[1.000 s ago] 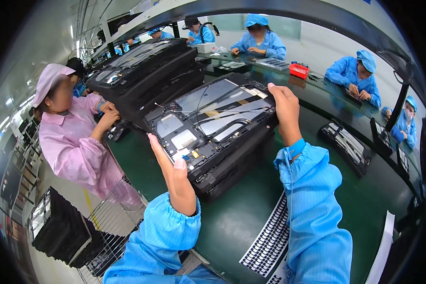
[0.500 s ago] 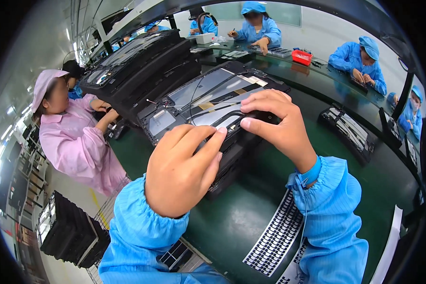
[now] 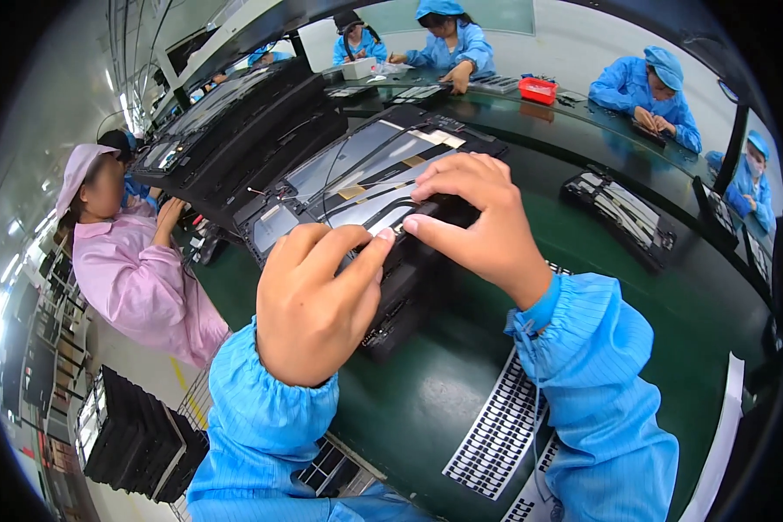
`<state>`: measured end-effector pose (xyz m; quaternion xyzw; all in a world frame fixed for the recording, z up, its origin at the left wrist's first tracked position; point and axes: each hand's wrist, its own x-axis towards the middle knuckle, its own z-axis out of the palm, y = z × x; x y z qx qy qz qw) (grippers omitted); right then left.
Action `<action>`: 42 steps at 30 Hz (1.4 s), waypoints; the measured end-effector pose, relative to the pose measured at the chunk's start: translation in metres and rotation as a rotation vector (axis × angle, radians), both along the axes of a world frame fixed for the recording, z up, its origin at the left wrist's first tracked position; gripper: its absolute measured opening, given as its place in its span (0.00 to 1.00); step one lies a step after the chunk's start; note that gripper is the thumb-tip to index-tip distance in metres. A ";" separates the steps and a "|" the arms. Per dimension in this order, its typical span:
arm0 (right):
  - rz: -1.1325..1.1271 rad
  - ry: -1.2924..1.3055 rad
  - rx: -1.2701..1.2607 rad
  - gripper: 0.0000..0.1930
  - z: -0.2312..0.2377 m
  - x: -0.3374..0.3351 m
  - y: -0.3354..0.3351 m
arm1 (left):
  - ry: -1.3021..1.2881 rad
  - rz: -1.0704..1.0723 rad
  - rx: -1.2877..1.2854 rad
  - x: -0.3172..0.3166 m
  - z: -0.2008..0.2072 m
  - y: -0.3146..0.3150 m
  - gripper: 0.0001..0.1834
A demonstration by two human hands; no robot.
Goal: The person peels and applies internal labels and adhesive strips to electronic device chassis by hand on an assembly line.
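A flat electronic panel (image 3: 309,174) with a grey metal back, black cables and tan tape strips lies tilted on top of a stack of black trays (image 3: 391,304). My left hand (image 3: 317,296) bends over the panel's near edge, thumb and forefinger pressed together there; whatever lies between them is too small to make out. Beside it, my right hand (image 3: 478,230) curls over the same edge further right, thumb and forefinger close around the end of a curved black cable (image 3: 381,211). My right fingers hide what they hold.
Another stack of black panels (image 3: 244,130) rises behind on the left, near a person in pink (image 3: 143,261). A separate panel (image 3: 619,213) lies on the green table at right. Label sheets (image 3: 496,426) lie by my right sleeve. Across the bench is a red tray (image 3: 538,90).
The whole view has shifted slightly, so panel and hands appear further left. Both hands keep nearly the same grip at the panel's edge. The person in pink has moved their hands.
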<state>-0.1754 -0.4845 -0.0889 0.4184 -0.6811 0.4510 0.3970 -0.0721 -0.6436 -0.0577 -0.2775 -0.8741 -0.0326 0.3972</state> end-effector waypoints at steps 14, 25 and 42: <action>-0.040 -0.317 -0.191 0.17 0.035 0.030 0.173 | -0.110 -1.258 0.382 0.073 -0.048 0.115 0.08; -0.663 -0.760 -0.562 0.14 -0.078 0.033 0.299 | -0.461 -0.721 1.088 -0.184 -0.078 0.186 0.15; -1.221 -1.021 -0.405 0.19 -0.094 -0.032 0.295 | -0.821 -0.202 0.273 -0.274 -0.125 0.195 0.59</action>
